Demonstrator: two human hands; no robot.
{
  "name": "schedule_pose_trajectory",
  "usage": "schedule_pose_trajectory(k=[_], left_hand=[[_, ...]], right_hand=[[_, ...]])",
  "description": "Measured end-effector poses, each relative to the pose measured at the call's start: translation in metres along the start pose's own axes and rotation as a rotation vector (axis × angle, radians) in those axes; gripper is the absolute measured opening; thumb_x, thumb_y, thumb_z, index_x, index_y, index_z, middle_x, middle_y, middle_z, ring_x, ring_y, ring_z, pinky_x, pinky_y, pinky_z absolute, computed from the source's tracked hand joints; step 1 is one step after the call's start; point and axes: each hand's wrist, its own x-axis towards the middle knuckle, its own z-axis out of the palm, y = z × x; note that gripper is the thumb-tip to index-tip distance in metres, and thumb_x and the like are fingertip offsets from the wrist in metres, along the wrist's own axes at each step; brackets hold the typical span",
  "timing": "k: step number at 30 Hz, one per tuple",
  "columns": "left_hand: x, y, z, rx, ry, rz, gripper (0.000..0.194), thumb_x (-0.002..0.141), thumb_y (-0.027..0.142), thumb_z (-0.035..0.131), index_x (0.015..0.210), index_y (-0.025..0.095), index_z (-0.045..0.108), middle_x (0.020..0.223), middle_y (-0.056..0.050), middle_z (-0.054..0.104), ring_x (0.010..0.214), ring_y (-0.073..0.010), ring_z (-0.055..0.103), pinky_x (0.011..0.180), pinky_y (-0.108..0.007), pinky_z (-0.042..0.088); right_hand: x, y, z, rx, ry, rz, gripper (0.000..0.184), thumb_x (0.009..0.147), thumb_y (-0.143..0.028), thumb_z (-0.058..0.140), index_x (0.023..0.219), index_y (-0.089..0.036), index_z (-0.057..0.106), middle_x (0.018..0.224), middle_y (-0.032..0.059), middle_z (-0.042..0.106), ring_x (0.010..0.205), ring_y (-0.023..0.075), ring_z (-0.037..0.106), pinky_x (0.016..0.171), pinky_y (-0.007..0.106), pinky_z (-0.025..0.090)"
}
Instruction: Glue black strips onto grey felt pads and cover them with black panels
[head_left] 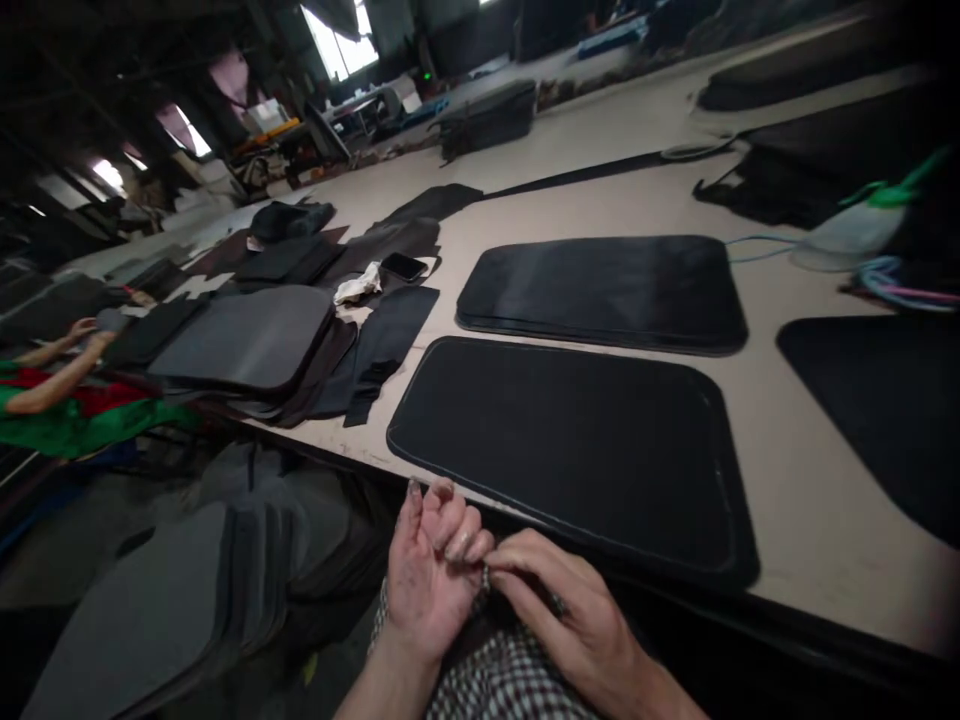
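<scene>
The right hand [566,600] pinches, thumb to forefinger, at the edge of the palm-up, curled left hand [435,570]; whether anything is held, I cannot tell. Just beyond, a dark, flat, round-cornered panel [562,450] lies on the pale table [825,590]; farther, a translucent bottle [847,236], contents unclear.

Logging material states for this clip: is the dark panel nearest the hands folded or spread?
Spread: the dark panel lies flat on the table, its rounded corners and pale line near the edge showing.
</scene>
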Motion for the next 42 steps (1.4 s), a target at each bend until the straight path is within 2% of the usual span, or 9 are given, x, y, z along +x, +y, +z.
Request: schedule_pose_trajectory(k=[4,10,13,17,21,28,34,38,42], left_hand=[[0.006,-0.010,0.002,-0.010,-0.014,-0.070,0.026,0.102,0.034,0.045,0.090,0.014,0.057,0.061,0.007,0.024,0.055,-0.0072,0.029,0.058,-0.024,0.032],[0.008,-0.020,0.001,-0.022,-0.053,-0.151,0.016,0.101,0.023,0.045,0.093,0.014,0.055,0.068,0.005,0.031,0.061,-0.0076,0.036,0.059,-0.022,0.034],[0.004,-0.022,-0.002,-0.035,-0.082,-0.179,0.015,0.101,0.022,0.044,0.093,0.014,0.054,0.068,0.005,0.031,0.061,-0.0072,0.037,0.059,-0.022,0.034],[-0.004,-0.019,-0.007,-0.015,-0.106,-0.190,0.017,0.101,0.022,0.044,0.087,0.015,0.051,0.067,0.005,0.031,0.061,-0.0071,0.036,0.058,-0.022,0.034],[-0.012,-0.011,-0.011,0.031,-0.110,-0.187,0.022,0.101,0.022,0.043,0.081,0.016,0.048,0.066,0.005,0.028,0.059,-0.0074,0.033,0.056,-0.022,0.034],[-0.020,-0.002,-0.019,0.146,-0.101,-0.168,0.016,0.099,0.025,0.051,0.087,0.015,0.054,0.070,0.004,0.033,0.061,-0.0069,0.034,0.059,-0.018,0.036],[-0.022,-0.002,-0.022,0.271,-0.089,-0.122,0.019,0.099,0.025,0.051,0.083,0.016,0.053,0.072,0.003,0.035,0.064,-0.0082,0.035,0.063,-0.020,0.039],[-0.022,-0.005,-0.024,0.292,-0.064,-0.170,0.016,0.098,0.025,0.054,0.084,0.016,0.053,0.073,0.003,0.035,0.064,-0.0081,0.036,0.062,-0.020,0.040],[-0.017,-0.008,-0.032,0.345,-0.018,-0.244,0.015,0.091,0.025,0.063,0.082,0.018,0.054,0.072,0.004,0.037,0.062,-0.0078,0.039,0.061,-0.021,0.042]], right_hand=[[-0.003,-0.006,-0.005,-0.019,0.073,0.024,0.017,0.098,-0.013,0.053,0.110,-0.021,0.063,0.097,0.0051,0.067,0.089,0.0157,0.065,0.079,0.026,0.054],[-0.015,-0.014,-0.009,-0.072,0.213,0.072,0.015,0.098,-0.014,0.055,0.107,-0.022,0.064,0.095,0.0021,0.066,0.085,0.0123,0.065,0.077,0.021,0.053],[-0.020,-0.020,-0.009,-0.133,0.243,0.045,0.018,0.098,-0.013,0.055,0.111,-0.021,0.064,0.098,0.0032,0.067,0.088,0.0131,0.065,0.079,0.023,0.054],[-0.022,-0.025,-0.003,-0.242,0.220,-0.031,0.022,0.098,-0.011,0.054,0.116,-0.020,0.063,0.103,0.0060,0.067,0.094,0.0156,0.065,0.082,0.027,0.054],[-0.019,-0.027,0.004,-0.322,0.214,-0.068,0.021,0.098,-0.011,0.055,0.115,-0.019,0.063,0.101,0.0061,0.067,0.092,0.0150,0.064,0.080,0.027,0.054],[-0.013,-0.026,0.007,-0.614,0.124,-0.246,0.026,0.097,-0.012,0.052,0.120,-0.017,0.063,0.100,0.0084,0.069,0.090,0.0165,0.066,0.077,0.028,0.055],[-0.006,-0.028,0.004,-0.734,0.026,-0.308,0.017,0.098,-0.014,0.050,0.105,-0.016,0.065,0.086,0.0070,0.068,0.078,0.0158,0.064,0.070,0.027,0.051],[-0.005,-0.029,0.001,-0.802,0.013,-0.321,0.015,0.097,-0.014,0.049,0.092,-0.016,0.063,0.076,0.0042,0.063,0.068,0.0143,0.058,0.062,0.026,0.046],[-0.008,-0.026,-0.002,-0.939,0.036,-0.346,0.023,0.098,-0.020,0.045,0.080,-0.018,0.059,0.069,0.0018,0.058,0.062,0.0136,0.053,0.057,0.027,0.043]])
